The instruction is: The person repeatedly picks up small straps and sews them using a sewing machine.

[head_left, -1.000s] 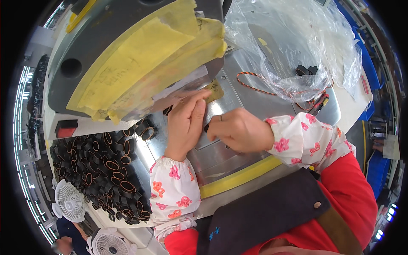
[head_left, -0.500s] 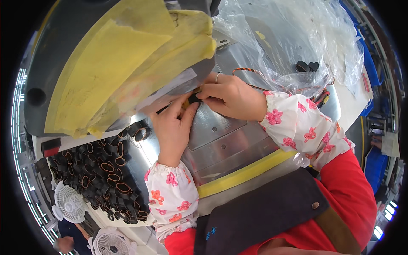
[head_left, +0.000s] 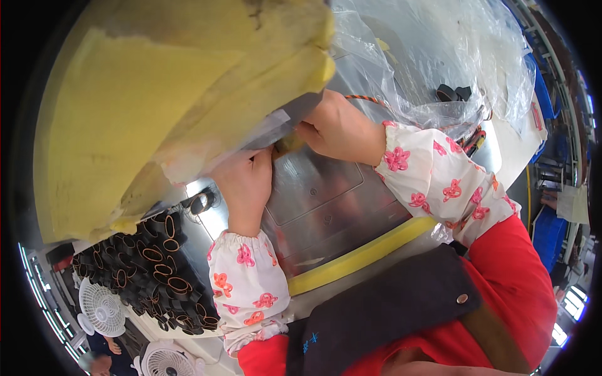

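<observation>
Both my hands work close together under the lower edge of a dark machine head (head_left: 296, 108) covered with yellow sheeting (head_left: 144, 106). My left hand (head_left: 243, 185) is curled, its fingertips hidden beneath that edge. My right hand (head_left: 345, 130) is closed too, fingers bent inward and mostly out of sight. A small yellowish piece (head_left: 288, 145) shows between the hands; what it belongs to, I cannot make out. Below them is a shiny metal machine bed (head_left: 320, 203) with screws and a rectangular plate.
A heap of black loops (head_left: 147, 266) with copper-coloured edges lies at left, one loop (head_left: 199, 202) nearer the machine. Clear plastic sheeting (head_left: 433, 56) spreads at back right, with black loops (head_left: 453, 94) on it. Yellow strip (head_left: 364, 254) lines the front edge. Fans (head_left: 103, 307) stand lower left.
The yellow-covered machine head looms larger and lower in the view. My fingers, earlier visible pinching a small dark piece, are now mostly hidden under its edge.
</observation>
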`<state>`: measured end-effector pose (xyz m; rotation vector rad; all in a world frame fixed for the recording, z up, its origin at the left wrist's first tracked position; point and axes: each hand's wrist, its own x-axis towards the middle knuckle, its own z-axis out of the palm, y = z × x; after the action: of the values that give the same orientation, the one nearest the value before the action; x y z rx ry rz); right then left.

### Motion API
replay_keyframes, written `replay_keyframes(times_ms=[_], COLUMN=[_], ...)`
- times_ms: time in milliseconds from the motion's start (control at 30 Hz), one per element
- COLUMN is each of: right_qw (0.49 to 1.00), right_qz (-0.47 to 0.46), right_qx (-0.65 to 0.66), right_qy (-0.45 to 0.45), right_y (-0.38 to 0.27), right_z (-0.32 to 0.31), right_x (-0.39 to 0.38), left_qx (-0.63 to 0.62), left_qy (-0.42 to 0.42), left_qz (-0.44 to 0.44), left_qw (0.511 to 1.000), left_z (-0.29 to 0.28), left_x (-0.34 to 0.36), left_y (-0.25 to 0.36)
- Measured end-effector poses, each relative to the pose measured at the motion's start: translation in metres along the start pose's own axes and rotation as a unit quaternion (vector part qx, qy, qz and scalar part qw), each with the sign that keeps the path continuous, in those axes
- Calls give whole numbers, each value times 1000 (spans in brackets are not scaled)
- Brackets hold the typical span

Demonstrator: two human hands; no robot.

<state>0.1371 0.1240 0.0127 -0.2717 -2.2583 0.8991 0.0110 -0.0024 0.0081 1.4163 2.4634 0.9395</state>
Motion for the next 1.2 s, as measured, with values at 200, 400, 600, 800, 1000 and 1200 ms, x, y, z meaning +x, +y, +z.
replay_keyframes(times_ms=[200, 400, 600, 800, 1000, 1200], right_qw=[1000, 1000, 999, 998, 991, 987], right_qz=[-18, -7, 5, 12, -14, -7], right_qx=[-18, -23, -36, -60, -134, -159], right_qy=[-19, -16, -15, -12, 0, 10], right_y=[2, 1, 5, -2, -2, -3], right_z=[-2, -4, 0, -5, -2, 4], right_x=[5, 4, 3, 8, 8, 9], left_qx=[-13, -17, -10, -5, -4, -4], left_qy=[38, 53, 50, 44, 33, 12], left_qz=[0, 16, 21, 9, 47, 21], left_qw=[999, 998, 998, 999, 998, 1000], left_z=[1, 5, 5, 5, 3, -2], left_x=[4, 6, 7, 7, 8, 5], left_y=[6, 7, 2, 2, -1, -6])
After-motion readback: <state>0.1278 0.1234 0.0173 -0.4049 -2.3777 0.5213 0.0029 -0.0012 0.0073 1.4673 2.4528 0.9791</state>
